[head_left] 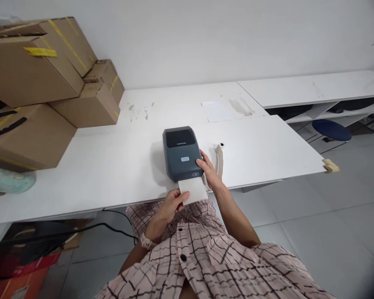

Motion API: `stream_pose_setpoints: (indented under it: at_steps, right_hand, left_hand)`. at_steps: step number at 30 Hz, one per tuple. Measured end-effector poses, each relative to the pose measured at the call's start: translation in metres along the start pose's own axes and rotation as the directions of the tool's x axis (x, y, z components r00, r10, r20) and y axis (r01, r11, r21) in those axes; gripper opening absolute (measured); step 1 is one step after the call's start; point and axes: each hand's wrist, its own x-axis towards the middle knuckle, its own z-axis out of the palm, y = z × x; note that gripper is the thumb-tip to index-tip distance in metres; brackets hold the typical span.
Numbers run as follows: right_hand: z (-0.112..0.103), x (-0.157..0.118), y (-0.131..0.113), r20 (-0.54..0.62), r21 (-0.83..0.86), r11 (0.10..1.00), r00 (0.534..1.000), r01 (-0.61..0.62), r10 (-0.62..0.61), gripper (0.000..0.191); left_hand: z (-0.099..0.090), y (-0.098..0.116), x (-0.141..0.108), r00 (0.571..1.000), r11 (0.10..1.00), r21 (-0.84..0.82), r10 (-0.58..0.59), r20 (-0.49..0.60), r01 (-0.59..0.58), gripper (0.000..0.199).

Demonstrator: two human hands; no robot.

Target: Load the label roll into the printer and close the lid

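A dark grey label printer sits near the front edge of the white table, its dark window on top and a light button in the middle. Out of its front comes a blank white label strip. My left hand pinches the left edge of that strip between thumb and fingers. Against the printer's front right side rests my right hand, fingers along the side and thumb on top; part of those fingers is hidden. To the right of it lies a small roll with a beige and white strip trailing toward the table edge.
Cardboard boxes with yellow tape are stacked at the left. A sheet of white paper lies behind the printer. Foam padding covers the table's right corner. A blue stool stands at the right, and a black cable hangs below the table.
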Motion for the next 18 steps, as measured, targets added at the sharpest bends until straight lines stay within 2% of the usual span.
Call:
stream_pose_setpoints:
  at_steps: [3, 7, 10, 12, 16, 18]
  right_hand:
    - [0.0, -0.001, -0.002, 0.005, 0.01, 1.0, 1.0, 0.003, -0.003, 0.093]
    - [0.0, -0.001, -0.002, 0.011, -0.007, 1.0, 1.0, 0.001, -0.001, 0.092]
    - [-0.001, 0.0, -0.002, 0.015, -0.017, 1.0, 1.0, -0.014, 0.014, 0.095]
    - [0.0, 0.001, -0.005, -0.006, -0.057, 0.998, 1.0, -0.01, 0.01, 0.097]
    - [0.006, 0.006, -0.029, -0.025, -0.254, 0.964, 0.996, 0.08, -0.089, 0.102]
    - [0.012, 0.009, -0.042, 0.021, -0.314, 0.945, 0.996, 0.093, -0.091, 0.104]
  left_hand:
    - [0.006, 0.015, -0.001, 1.0, 0.994, -0.108, 0.009, 0.015, -0.008, 0.057]
    - [0.007, 0.011, 0.0, 1.0, 0.996, -0.083, 0.017, -0.019, -0.018, 0.058]
    - [0.003, 0.001, 0.006, 0.997, 0.998, -0.002, 0.061, -0.047, -0.061, 0.059]
    - [-0.001, -0.002, 0.008, 0.994, 0.992, 0.078, 0.101, -0.028, -0.098, 0.056]
    - [-0.019, 0.005, 0.003, 0.989, 0.94, 0.308, 0.14, 0.041, -0.145, 0.047]
    - [-0.032, 0.011, 0.0, 0.975, 0.905, 0.387, 0.215, -0.057, -0.177, 0.046]
